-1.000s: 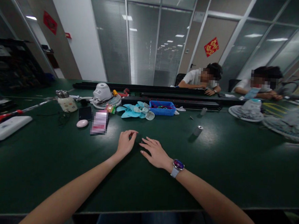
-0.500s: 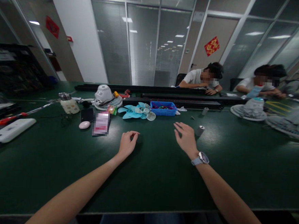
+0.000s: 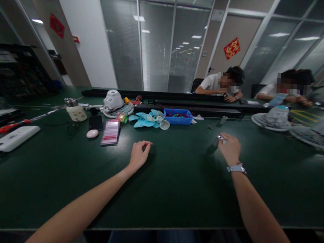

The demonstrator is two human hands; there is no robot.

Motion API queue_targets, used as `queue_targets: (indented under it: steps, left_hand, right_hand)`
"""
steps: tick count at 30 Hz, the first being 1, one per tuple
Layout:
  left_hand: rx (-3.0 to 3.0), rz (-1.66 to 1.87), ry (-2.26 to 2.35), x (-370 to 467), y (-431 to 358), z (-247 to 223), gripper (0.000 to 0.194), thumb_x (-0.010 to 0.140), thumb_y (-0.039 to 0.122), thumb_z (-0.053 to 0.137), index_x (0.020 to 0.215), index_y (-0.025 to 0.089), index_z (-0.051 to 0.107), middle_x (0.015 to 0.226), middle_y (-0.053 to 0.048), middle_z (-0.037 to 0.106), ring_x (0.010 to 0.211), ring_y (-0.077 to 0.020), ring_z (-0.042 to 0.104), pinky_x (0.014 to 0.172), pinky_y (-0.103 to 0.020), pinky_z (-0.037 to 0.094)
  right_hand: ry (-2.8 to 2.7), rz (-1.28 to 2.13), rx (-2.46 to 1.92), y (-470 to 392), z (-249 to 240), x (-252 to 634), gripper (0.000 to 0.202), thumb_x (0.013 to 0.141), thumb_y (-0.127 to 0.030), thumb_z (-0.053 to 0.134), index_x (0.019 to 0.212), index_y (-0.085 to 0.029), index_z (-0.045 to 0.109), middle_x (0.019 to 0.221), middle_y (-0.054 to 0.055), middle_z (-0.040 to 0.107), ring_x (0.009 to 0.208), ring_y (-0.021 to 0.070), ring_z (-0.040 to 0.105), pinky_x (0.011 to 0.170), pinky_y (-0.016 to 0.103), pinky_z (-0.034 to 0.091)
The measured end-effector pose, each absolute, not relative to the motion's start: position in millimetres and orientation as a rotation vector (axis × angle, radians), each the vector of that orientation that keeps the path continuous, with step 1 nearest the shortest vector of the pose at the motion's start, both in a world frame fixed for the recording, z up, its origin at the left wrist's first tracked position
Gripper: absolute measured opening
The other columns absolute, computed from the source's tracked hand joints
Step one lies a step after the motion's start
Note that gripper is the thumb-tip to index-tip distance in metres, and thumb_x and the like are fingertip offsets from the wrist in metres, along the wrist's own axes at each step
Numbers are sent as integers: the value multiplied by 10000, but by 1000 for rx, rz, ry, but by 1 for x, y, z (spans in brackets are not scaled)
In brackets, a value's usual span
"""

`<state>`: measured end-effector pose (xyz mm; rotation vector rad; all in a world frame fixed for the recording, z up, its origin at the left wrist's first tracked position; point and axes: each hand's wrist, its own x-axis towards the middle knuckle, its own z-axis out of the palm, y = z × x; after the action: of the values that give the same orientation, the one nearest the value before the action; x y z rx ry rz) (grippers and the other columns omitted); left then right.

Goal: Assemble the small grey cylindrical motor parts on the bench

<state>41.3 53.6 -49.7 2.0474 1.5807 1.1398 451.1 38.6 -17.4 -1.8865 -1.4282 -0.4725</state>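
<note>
Right hand moved rightward, fingers at top of cylinder.

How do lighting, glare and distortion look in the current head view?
Head view: dim overall; a soft glare patch on the green tabletop below the pixelated card; a dark shadow beside the right hand; wide-angle stretch leans the door frames outward; the fan grille at far right looks smeared; both hands read fairly clearly.

right hand at metal cylinder | left hand near table
</note>
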Motion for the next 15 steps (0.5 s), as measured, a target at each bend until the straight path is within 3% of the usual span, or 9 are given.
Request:
queue_targets:
  steps: [10,15]
  left_hand:
    - [2067,1165,1598,44,50,-45,241,932,301,487,941,222,715,940,-43,713,883,-217,593,855,-368,435]
    - [2068,1158,1591,44,50,-46,247,934,303,482,948,224,716,934,-40,713,883,-217,593,862,-371,434]
  right_hand:
    - [-1446,-428,-1901,43,-26,454,353,807,-237,509,1070,-167,734,1146,108,708,1047,287,636,913,453,485]
    - [-1420,-462,-1901,41,-22,452,444,803,-237,514,1214,-175,670,1252,135,646,1116,303,596,946,492,457]
